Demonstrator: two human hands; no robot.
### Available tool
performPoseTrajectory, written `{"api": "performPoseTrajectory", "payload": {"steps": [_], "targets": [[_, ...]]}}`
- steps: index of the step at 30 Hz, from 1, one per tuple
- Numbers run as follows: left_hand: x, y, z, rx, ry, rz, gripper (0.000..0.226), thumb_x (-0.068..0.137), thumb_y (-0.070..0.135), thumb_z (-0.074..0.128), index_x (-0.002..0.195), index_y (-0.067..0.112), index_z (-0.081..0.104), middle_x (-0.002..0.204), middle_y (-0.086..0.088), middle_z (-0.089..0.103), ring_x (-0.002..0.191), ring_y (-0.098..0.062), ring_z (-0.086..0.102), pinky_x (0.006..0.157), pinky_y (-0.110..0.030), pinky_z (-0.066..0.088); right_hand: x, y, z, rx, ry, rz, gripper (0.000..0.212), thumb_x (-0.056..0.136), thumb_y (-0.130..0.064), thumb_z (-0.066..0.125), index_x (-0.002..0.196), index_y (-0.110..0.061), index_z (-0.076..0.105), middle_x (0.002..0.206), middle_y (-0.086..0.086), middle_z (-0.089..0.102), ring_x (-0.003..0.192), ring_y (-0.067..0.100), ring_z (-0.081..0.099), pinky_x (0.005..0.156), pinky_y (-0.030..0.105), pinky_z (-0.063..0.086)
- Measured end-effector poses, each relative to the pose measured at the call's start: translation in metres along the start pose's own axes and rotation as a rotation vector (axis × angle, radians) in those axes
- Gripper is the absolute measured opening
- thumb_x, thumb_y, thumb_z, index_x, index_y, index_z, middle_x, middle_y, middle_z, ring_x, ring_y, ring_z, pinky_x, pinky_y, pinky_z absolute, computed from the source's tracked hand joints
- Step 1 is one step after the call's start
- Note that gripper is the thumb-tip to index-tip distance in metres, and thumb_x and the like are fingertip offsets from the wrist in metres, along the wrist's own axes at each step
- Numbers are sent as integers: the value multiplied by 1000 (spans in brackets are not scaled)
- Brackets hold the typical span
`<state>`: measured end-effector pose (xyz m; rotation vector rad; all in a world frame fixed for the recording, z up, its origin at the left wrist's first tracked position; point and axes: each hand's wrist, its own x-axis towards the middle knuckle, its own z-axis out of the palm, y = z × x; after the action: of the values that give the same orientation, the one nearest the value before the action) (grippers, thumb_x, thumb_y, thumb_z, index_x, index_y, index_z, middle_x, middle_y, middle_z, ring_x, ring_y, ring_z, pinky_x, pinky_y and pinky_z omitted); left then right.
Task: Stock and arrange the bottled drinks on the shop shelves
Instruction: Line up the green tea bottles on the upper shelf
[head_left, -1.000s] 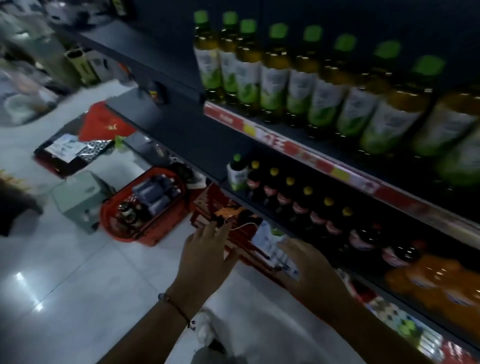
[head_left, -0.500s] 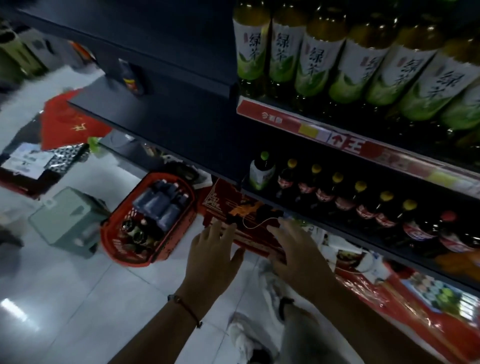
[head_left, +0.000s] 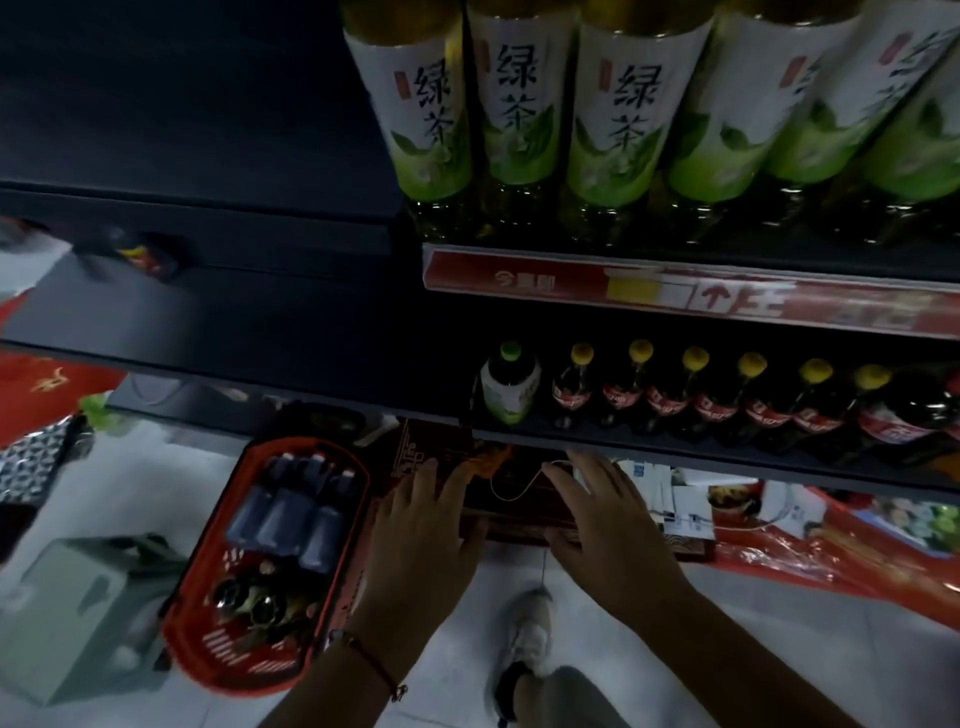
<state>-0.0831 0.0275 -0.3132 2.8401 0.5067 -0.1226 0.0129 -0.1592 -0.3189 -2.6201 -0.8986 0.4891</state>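
Large green tea bottles (head_left: 613, 109) fill the upper shelf. On the shelf below stand a small green-capped bottle (head_left: 508, 387) and a row of dark cola bottles with yellow caps (head_left: 670, 395). A red basket (head_left: 270, 561) on the floor holds several dark bottles lying flat. My left hand (head_left: 421, 530) and my right hand (head_left: 608, 519) are both stretched forward, fingers spread and holding nothing, hovering above a dark red box (head_left: 514, 499) under the lower shelf.
The dark shelves at the left (head_left: 197, 312) hold almost nothing. A pale green box (head_left: 78, 608) sits on the tiled floor left of the basket. Red packaging and papers (head_left: 831, 535) lie at the right under the shelf. My shoe (head_left: 524, 639) is below my hands.
The view has moved closer to the shelves and dropped lower. Both hands have stayed spread and empty, and have drifted forward toward the box beneath the lower shelf.
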Motion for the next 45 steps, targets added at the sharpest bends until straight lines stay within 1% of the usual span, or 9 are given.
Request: {"api": "performPoseTrajectory", "payload": {"steps": [8, 10, 14, 18, 24, 29, 32, 38, 45], "targets": [[63, -63, 50, -65, 15, 136, 63, 88, 56, 44, 142, 23, 47, 140, -7, 54, 126, -31, 52, 100, -44, 48, 52, -13, 50, 66, 112, 158, 64, 92, -39, 55, 150, -25, 32, 157, 2, 26, 144, 24, 27, 114, 38, 31], [80, -74, 78, -57, 33, 206, 65, 88, 55, 52, 144, 24, 45, 135, -7, 57, 121, -30, 56, 98, -43, 48, 66, -12, 70, 69, 194, 172, 65, 92, -41, 57, 150, -25, 33, 156, 3, 27, 144, 24, 26, 114, 39, 33], [107, -83, 130, -94, 111, 231, 77, 90, 57, 52, 155, 32, 19, 151, -7, 42, 130, -30, 49, 101, -42, 44, 94, 2, 115, 86, 329, 93, 71, 90, -42, 61, 151, -35, 25, 160, -11, 2, 148, 15, 9, 116, 35, 26], [142, -86, 185, -224, 329, 300, 81, 86, 64, 45, 154, 27, 20, 153, -5, 37, 134, -26, 45, 99, -40, 47, 131, 24, 146, 21, 553, -29, 77, 81, -34, 71, 148, -24, 36, 159, 2, 20, 146, 22, 23, 114, 38, 33], [206, -79, 240, -561, 331, 318, 112, 75, 73, 64, 153, 42, -10, 162, 2, 20, 141, -21, 33, 107, -45, 40, 187, 34, 142, 123, 672, -161, 76, 88, -27, 67, 153, -22, 27, 162, 4, 13, 146, 21, 21, 109, 27, 30], [235, -60, 261, -958, 320, 400, 128, 65, 57, 84, 153, 43, -7, 157, 10, 30, 130, -1, 42, 96, -24, 44, 221, 30, 140, 176, 629, -127, 85, 90, -31, 65, 156, -27, 11, 164, 8, 9, 148, 23, 17, 111, 27, 22], [244, -52, 267, -971, 415, 459, 120, 72, 55, 81, 154, 40, -4, 157, 10, 29, 127, 6, 41, 85, -12, 42, 226, 31, 150, 118, 690, -127, 88, 87, -30, 66, 155, -26, 11, 160, 9, 19, 144, 27, 26, 113, 41, 34], [241, -54, 272, -914, 447, 379, 119, 66, 71, 68, 152, 42, -10, 159, -1, 27, 130, -20, 50, 87, -43, 56, 222, 29, 161, 2, 795, -134, 92, 83, -29, 67, 156, -23, 11, 150, 9, 35, 137, 26, 36, 105, 40, 42], [234, -66, 259, -1090, 324, 374, 104, 58, 60, 79, 143, 48, 20, 134, 13, 54, 108, -3, 62, 78, -32, 58, 202, 27, 169, 198, 695, -199, 86, 79, -38, 61, 154, -24, 22, 160, 3, 25, 144, 20, 30, 112, 45, 37]]}}
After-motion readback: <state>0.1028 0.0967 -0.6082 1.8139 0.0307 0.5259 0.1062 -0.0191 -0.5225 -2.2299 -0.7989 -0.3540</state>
